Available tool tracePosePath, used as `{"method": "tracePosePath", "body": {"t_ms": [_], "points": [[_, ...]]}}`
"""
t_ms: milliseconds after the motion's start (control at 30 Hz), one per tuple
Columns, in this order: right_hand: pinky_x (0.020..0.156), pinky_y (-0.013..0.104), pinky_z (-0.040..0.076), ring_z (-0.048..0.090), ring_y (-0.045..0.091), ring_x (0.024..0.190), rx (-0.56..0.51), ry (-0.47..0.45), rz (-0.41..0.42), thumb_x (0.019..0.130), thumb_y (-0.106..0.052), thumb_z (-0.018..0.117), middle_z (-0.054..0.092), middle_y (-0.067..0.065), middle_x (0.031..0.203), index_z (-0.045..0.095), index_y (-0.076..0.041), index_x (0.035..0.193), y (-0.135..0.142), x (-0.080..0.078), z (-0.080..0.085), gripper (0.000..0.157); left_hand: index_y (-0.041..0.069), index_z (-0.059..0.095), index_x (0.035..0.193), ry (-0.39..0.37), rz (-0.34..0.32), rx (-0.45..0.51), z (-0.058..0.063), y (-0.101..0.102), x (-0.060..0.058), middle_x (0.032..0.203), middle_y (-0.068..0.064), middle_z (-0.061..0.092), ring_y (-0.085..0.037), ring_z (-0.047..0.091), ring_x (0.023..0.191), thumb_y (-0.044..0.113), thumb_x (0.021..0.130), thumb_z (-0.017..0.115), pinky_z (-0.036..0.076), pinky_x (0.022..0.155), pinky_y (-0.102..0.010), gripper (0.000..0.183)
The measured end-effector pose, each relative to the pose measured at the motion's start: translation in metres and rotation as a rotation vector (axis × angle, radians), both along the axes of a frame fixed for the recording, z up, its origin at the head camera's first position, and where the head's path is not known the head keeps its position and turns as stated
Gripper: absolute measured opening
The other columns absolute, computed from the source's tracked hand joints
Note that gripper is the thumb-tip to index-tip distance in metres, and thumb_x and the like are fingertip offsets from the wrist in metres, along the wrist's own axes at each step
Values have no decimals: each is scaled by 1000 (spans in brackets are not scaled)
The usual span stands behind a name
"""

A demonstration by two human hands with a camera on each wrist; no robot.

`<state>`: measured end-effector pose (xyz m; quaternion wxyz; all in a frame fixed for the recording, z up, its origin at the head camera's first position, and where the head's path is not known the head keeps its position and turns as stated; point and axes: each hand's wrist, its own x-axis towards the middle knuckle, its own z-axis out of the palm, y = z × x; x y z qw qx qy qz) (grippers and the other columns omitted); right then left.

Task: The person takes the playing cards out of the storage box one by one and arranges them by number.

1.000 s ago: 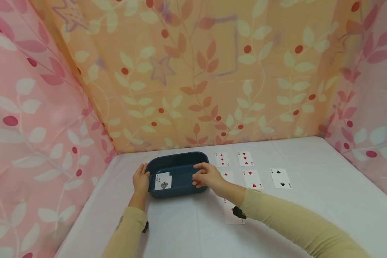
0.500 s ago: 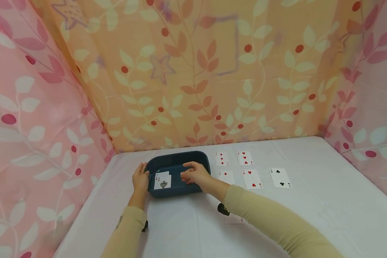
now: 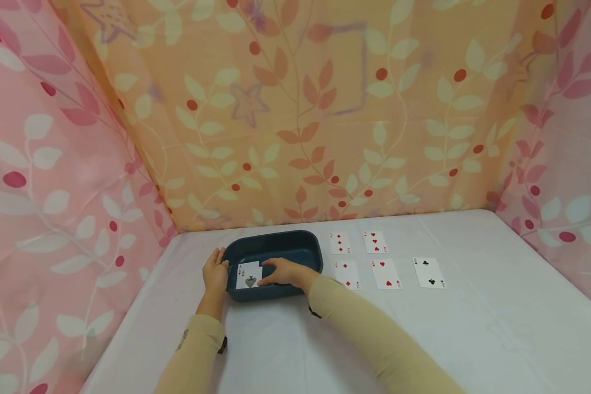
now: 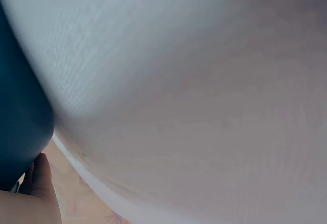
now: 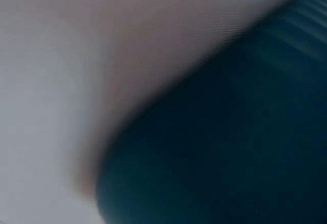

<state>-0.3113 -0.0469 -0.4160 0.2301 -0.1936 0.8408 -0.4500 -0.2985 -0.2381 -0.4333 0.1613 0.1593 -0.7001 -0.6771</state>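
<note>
A dark blue rectangular tray (image 3: pixel 276 239) lies on the white-covered table. My left hand (image 3: pixel 215 273) grips its left end, thumb at the rim and fingers along the outside. Inside the tray, at the left, an ace of spades (image 3: pixel 246 282) overlaps another ace (image 3: pixel 250 265). My right hand (image 3: pixel 288 272) is over the tray, with thumb and forefinger spread at the right edge of these cards; whether they touch is unclear. In the left wrist view, the left hand's fingers (image 4: pixel 43 175) meet the tray wall (image 4: pixel 23 106). The right wrist view is blurred and shows mostly tray wall (image 5: pixel 214 147).
Right of the tray lie a three of diamonds (image 3: pixel 340 243), a three of hearts (image 3: pixel 376 242), a two of diamonds (image 3: pixel 346 273), a two of hearts (image 3: pixel 386 274) and a two of clubs (image 3: pixel 429 272). A patterned curtain (image 3: pixel 325 137) hangs behind the table.
My right hand has moved left across the tray to the aces, its thumb and forefinger spreading apart. Its forearm now hides the card nearest me. The left hand stays at the tray.
</note>
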Motion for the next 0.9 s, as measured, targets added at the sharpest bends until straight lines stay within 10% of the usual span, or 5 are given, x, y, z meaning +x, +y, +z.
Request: {"method": "tracePosePath", "body": {"t_ms": [533, 900], "points": [[100, 36, 43, 55, 23, 119, 429, 323, 46, 79, -25, 82, 59, 8, 134, 55, -8, 137, -33, -22, -27, 66, -7, 22, 150, -20, 4, -5, -6, 2, 0, 152, -20, 32, -28, 22, 144, -11, 97, 38, 19, 116, -37, 56], [91, 37, 47, 59, 25, 102, 351, 288, 23, 76, -17, 84, 62, 13, 119, 51, -8, 125, -35, -19, -16, 60, -5, 21, 151, -31, -1, -25, -1, -1, 0, 152, -18, 32, -26, 21, 144, -9, 98, 37, 19, 116, -37, 55]]}}
